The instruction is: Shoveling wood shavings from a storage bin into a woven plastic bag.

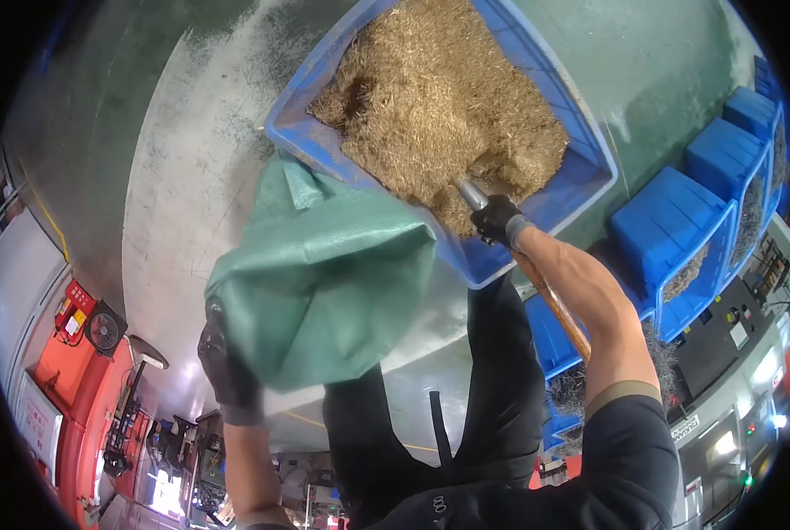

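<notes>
A large blue bin (589, 172) in front of me holds a heap of golden-brown shavings (426, 97), probably metal. My right hand (498, 221), in a dark glove, is closed around a shovel (555, 307) just behind its metal socket. The wooden shaft runs back under my right forearm; the blade is sunk in the shavings at the bin's near side. A green woven sack (324, 230) hangs against the bin's near left edge, its mouth gaping toward me. Also gloved, my left hand (223, 353) grips the sack's left rim, with some fingers hidden by the fabric.
Several blue bins (673, 225), some with grey shavings, stand in a row at the right. Red equipment (77, 362) with a black fan (105, 327) is at the far left. My legs (501, 371) stand close behind the sack and bin.
</notes>
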A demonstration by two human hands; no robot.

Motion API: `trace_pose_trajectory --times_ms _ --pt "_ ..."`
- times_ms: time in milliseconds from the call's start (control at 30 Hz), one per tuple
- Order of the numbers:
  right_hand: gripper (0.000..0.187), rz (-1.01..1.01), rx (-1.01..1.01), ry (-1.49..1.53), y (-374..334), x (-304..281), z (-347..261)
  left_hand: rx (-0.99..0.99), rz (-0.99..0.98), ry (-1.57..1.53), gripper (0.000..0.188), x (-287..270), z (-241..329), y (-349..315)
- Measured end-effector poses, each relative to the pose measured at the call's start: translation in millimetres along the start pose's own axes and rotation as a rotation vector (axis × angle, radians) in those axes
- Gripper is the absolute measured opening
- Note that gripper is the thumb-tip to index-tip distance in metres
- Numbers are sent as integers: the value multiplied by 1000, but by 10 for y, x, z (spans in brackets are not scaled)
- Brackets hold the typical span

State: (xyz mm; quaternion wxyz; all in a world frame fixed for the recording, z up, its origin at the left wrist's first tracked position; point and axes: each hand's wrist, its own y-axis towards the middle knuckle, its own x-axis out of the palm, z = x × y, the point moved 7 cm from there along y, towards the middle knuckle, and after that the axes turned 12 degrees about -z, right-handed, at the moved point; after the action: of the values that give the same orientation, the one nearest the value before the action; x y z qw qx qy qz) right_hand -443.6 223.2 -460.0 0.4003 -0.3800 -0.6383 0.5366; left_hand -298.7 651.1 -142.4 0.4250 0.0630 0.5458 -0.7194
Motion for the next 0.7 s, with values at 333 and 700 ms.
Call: trace_pose_trajectory --times_ms 333,700 --pt "28 112 -202 -15 -997 -479 338 -81 102 -750 41 58 93 -24" --pt "33 184 -149 -86 -2343 -1053 871 -28 246 -496 47 417 781 552"
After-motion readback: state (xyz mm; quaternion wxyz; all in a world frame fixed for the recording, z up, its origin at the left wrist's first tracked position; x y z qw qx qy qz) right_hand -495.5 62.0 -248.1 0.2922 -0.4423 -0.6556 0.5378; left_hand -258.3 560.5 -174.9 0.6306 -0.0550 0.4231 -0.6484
